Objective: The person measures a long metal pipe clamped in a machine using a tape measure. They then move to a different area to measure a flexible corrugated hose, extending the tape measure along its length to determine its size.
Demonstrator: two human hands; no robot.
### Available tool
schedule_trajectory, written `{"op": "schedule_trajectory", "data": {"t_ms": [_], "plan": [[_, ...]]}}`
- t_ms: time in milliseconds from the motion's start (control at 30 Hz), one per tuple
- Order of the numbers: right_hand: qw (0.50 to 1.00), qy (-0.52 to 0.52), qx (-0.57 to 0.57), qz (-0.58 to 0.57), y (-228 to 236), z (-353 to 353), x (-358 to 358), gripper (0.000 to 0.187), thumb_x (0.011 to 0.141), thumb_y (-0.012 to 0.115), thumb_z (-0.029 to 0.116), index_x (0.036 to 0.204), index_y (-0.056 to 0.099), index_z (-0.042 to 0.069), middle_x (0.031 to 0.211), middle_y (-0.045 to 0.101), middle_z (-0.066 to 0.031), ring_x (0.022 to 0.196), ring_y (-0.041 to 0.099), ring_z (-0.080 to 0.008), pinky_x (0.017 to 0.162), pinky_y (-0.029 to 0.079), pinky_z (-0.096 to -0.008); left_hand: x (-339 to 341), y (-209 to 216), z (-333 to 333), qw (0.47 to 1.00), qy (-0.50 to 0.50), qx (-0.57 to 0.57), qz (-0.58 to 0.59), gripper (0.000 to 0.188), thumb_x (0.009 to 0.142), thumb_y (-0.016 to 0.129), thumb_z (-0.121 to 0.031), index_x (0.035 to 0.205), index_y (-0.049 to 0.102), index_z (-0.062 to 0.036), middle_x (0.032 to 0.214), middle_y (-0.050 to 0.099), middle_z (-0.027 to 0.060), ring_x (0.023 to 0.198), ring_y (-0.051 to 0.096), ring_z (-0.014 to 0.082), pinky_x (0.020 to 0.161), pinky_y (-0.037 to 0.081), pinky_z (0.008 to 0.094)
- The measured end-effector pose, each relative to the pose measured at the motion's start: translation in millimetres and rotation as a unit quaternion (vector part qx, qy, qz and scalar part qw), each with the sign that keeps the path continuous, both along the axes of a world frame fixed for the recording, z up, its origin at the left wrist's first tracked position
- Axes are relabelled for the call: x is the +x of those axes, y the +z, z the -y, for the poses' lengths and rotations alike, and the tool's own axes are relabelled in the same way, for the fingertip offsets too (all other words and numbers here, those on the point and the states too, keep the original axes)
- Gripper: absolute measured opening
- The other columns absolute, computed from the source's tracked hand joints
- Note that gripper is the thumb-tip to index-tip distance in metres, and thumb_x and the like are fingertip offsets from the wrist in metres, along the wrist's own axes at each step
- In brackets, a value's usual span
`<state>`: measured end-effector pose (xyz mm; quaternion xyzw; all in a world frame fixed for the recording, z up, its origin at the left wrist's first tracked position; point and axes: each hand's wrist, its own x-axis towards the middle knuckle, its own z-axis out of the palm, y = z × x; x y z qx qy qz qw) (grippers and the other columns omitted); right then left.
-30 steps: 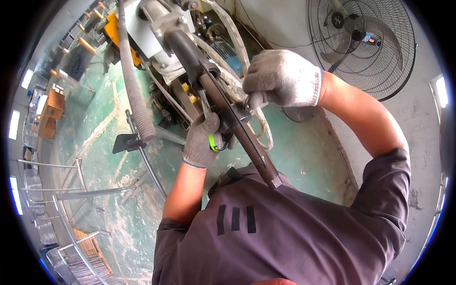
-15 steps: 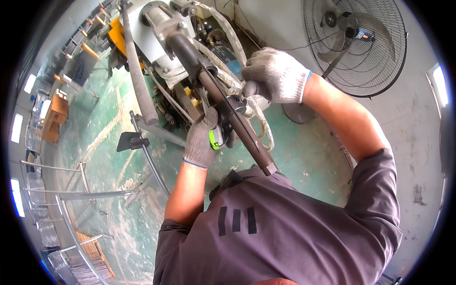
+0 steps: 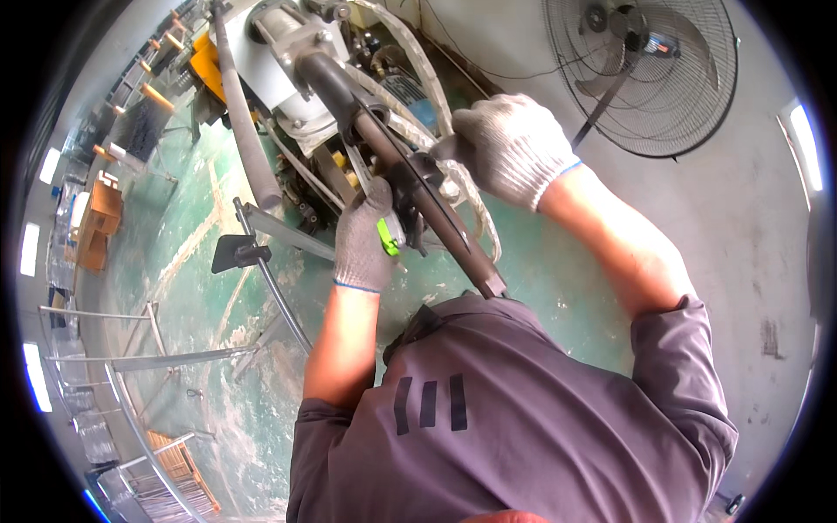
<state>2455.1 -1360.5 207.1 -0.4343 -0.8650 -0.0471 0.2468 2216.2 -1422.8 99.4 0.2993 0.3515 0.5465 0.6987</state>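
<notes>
A long dark threaded rod (image 3: 453,235) slants from the machine toward my body, with a black collar (image 3: 408,185) around it. My left hand (image 3: 362,240), in a grey knit glove, is closed beside the collar. It holds a small bright green and grey tool (image 3: 387,237) that looks like a tape measure; the fingers' far side is hidden. On the rod's other side, my right hand (image 3: 514,148), gloved too, has its fingers curled in and its thumb toward the collar. What lies in that grip, if anything, is hidden.
A white machine head (image 3: 301,109) with wrapped hoses (image 3: 410,44) stands ahead. A large black fan (image 3: 645,78) is at the right by the grey wall. A padded bar (image 3: 244,113), a black plate on a stand (image 3: 235,254) and metal frames (image 3: 174,357) lie to the left.
My right hand has turned at the wrist and shifted slightly right and down, beside the collar. My left hand stays by the collar with the green tool. The whole view has shifted slightly.
</notes>
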Motion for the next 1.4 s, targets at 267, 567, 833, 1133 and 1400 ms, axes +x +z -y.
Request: {"op": "schedule_trajectory", "data": {"t_ms": [267, 567, 833, 1133, 1400], "plan": [[0.957, 0.260, 0.117, -0.043, -13, -51, 28, 0.030, 0.087, 0.087, 0.038, 0.087, 0.070, 0.014, 0.074, 0.064, -0.0090, 0.070, 0.070, -0.0358, 0.062, 0.054, -0.0484, -14, -18, 6, 0.952, -0.048, 0.037, -0.300, 0.036, 0.101, 0.079, -0.017, 0.133, 0.073, -0.0023, 0.122, 0.078, 0.0149, 0.107, 0.079, 0.0284, 0.090, 0.063, 0.0402], [0.934, 0.313, 0.150, -0.088, -28, -75, 25, 0.021, 0.078, 0.089, 0.023, 0.086, 0.072, 0.015, 0.075, 0.063, -0.0040, 0.069, 0.068, -0.0283, 0.059, 0.054, -0.0425, -25, -88, 35, 0.698, -0.019, 0.233, -0.677, 0.030, 0.091, 0.081, -0.020, 0.119, 0.080, -0.0089, 0.110, 0.082, 0.0170, 0.103, 0.079, 0.0408, 0.087, 0.064, 0.0483], [0.806, 0.004, -0.141, -0.575, -51, -94, 39, 0.031, 0.117, 0.065, 0.030, 0.114, 0.077, 0.002, 0.088, 0.072, -0.0003, 0.082, 0.067, -0.0099, 0.074, 0.057, -0.0298, -32, -119, 68, 0.905, 0.012, -0.023, -0.424, 0.026, 0.110, 0.065, -0.013, 0.126, 0.076, 0.0038, 0.110, 0.079, 0.0099, 0.102, 0.076, 0.0180, 0.088, 0.059, 0.0318], [0.737, -0.247, -0.539, -0.325, -325, -12, 61, 0.046, 0.104, 0.069, 0.042, 0.126, 0.080, 0.002, 0.096, 0.082, -0.0172, 0.092, 0.079, -0.0289, 0.093, 0.059, -0.0423, -38, -161, 82, 0.801, -0.103, -0.048, -0.587, 0.022, 0.107, 0.069, -0.020, 0.124, 0.073, -0.0061, 0.108, 0.075, 0.0079, 0.095, 0.072, 0.0233, 0.084, 0.058, 0.0380], [0.687, -0.273, -0.668, -0.084, -502, 144, 117, 0.044, 0.104, 0.064, 0.042, 0.128, 0.082, 0.009, 0.131, 0.078, -0.0234, 0.128, 0.073, -0.0414, 0.111, 0.055, -0.0483, -2, -163, 74, 0.853, -0.111, -0.248, -0.446, 0.017, 0.105, 0.070, -0.025, 0.103, 0.073, -0.0078, 0.086, 0.069, 0.0099, 0.079, 0.067, 0.0207, 0.072, 0.052, 0.0380]]}}
